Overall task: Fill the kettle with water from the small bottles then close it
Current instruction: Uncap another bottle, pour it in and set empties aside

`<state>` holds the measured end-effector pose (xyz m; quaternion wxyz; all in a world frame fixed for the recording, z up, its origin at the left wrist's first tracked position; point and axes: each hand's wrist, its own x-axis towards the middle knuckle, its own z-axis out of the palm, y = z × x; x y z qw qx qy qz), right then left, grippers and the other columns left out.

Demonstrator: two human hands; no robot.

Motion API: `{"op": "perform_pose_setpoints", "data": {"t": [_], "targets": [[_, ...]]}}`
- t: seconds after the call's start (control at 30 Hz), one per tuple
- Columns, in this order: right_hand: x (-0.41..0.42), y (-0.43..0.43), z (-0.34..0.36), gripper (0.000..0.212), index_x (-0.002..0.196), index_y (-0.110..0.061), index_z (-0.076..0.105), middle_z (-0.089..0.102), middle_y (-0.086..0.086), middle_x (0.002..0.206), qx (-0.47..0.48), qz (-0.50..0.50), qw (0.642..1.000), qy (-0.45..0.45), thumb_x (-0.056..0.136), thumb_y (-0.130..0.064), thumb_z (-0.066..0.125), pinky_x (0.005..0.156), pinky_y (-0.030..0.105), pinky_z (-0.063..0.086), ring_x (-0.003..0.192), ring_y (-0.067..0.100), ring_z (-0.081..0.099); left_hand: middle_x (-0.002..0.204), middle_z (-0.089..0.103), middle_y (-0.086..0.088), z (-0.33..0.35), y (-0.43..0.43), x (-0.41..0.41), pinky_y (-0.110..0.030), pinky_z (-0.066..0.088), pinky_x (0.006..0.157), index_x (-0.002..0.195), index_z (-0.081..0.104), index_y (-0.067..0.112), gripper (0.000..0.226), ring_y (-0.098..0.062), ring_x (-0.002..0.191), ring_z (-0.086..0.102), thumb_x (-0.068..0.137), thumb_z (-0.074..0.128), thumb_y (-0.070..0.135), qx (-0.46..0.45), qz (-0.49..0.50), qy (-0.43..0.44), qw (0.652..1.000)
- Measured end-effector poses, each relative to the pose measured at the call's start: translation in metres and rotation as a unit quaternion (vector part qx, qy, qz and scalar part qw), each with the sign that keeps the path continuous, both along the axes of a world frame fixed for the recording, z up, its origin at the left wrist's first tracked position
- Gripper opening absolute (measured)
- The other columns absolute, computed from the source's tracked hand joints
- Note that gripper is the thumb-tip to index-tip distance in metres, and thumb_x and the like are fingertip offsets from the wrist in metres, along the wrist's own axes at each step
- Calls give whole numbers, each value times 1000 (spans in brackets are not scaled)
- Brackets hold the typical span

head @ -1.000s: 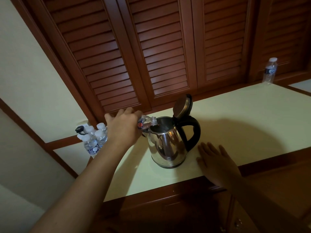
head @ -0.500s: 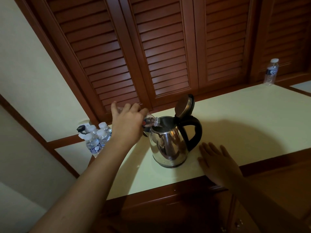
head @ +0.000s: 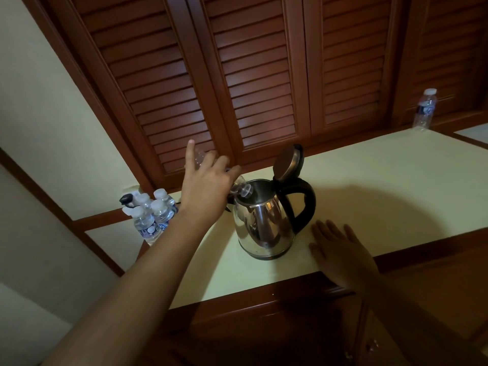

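Observation:
A steel kettle (head: pixel 265 223) with a black handle stands on the cream counter (head: pixel 383 186), its lid (head: pixel 287 162) hinged up. My left hand (head: pixel 206 188) grips a small clear bottle (head: pixel 241 191), tipped steeply with its uncapped neck over the kettle's mouth; its base pokes out above my fingers, and my index finger points up. Palm down, my right hand (head: pixel 340 252) lies flat on the counter just right of the kettle, holding nothing.
Several small capped water bottles (head: pixel 153 215) cluster at the counter's left end beside a black plug (head: pixel 126 199). Another bottle (head: pixel 424 109) stands at the far right against the louvred wooden doors (head: pixel 250 75). The counter's wooden front edge (head: pixel 264 294) runs below.
My left hand has raised the bottle's base, tilting it more steeply over the kettle's mouth. The right hand and the kettle have stayed in place.

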<state>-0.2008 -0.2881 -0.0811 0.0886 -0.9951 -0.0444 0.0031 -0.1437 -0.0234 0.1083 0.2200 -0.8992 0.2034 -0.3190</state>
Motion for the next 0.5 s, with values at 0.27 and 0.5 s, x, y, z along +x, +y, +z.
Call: {"op": "perform_pose_setpoints", "data": {"t": [0.27,0.5], "targets": [[-5,1,3,63,160,-13,16,16,6,168,69,-5,997,-46,105,-44,13,126,42,8,155,22,10,119,69,2,-1,8,-15,-54,37,97,127,63,29,49,-31,111,58,79,73,31,-114,82,51,989],[-13,2,12,52,124,-10,68,67,9,118,195,-22,967,-162,97,-47,43,97,41,46,112,31,58,87,68,10,-31,18,-64,-32,55,66,105,59,34,38,-12,78,65,81,84,49,-505,42,232,830]]}}
